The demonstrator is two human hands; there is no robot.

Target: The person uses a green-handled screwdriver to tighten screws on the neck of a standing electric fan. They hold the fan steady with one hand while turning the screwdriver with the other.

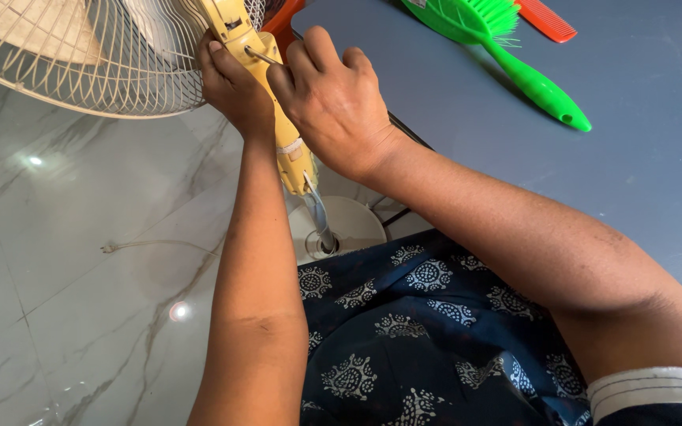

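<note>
- The left hand (230,83) is wrapped around the yellow neck housing (266,95) of a standing fan, fingers closed on it from the far side, steadying it.
- The right hand (333,102) is closed around a thin metal tool (256,55), probably a screwdriver; only its shank shows, with the tip set against the housing just below the fan head.
- The housing runs down from the cream wire fan guard (96,59) at top left to a grey pole (319,217), which enters a round white base (349,225) on the marble floor (80,260), close by the person's patterned blue lap.
- A thin pale cord (159,243) lies loose on the floor to the left.
- On the grey tabletop (633,173) to the right, well apart from the hands, lie a green brush (515,59) and a red comb (546,20).
- Risk, as I judge it: the tip could slip off the smooth plastic and jab the left fingers just beside it.
- The top-heavy fan could tilt if the left grip loosens, and a freed screw would be hard to spot on the floor.
</note>
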